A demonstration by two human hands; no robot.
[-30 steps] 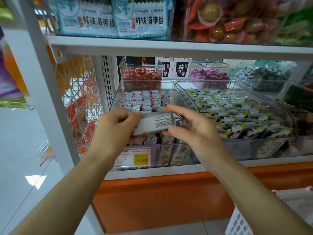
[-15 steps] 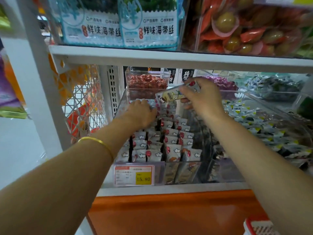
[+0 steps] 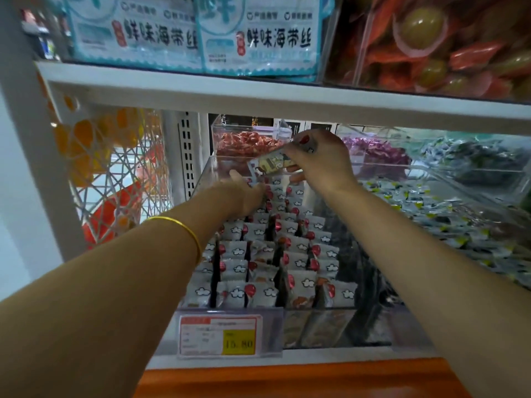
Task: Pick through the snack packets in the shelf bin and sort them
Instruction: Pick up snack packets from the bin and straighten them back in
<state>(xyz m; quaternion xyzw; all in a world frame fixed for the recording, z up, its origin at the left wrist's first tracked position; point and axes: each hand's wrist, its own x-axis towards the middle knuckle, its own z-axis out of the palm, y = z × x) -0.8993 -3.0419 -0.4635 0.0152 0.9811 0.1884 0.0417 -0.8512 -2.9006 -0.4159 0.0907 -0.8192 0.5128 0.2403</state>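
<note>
A white shelf (image 3: 287, 101) carries, on its upper level, two pale blue bags (image 3: 195, 38) printed 鲜味海带丝, side by side, next to a clear box of red-wrapped olives (image 3: 431, 47). Below sit two large clear bins: the task's shelf bin (image 3: 247, 308) at centre, filled with upright grey snack packets (image 3: 287, 254) in about four rows, too many to count, each marked with a red dot and a white cloud; and one to its right holding grey, yellow-cornered packets (image 3: 448, 225). One price tag (image 3: 219, 336) on the bin front reads 15.80. Two hands reach to the bin's far end: the right hand (image 3: 321, 159) pinches one packet (image 3: 273, 163) above the rows; the left hand (image 3: 244, 193), a gold bangle (image 3: 184, 231) on its wrist, rests among the rear packets, grip hidden.
</note>
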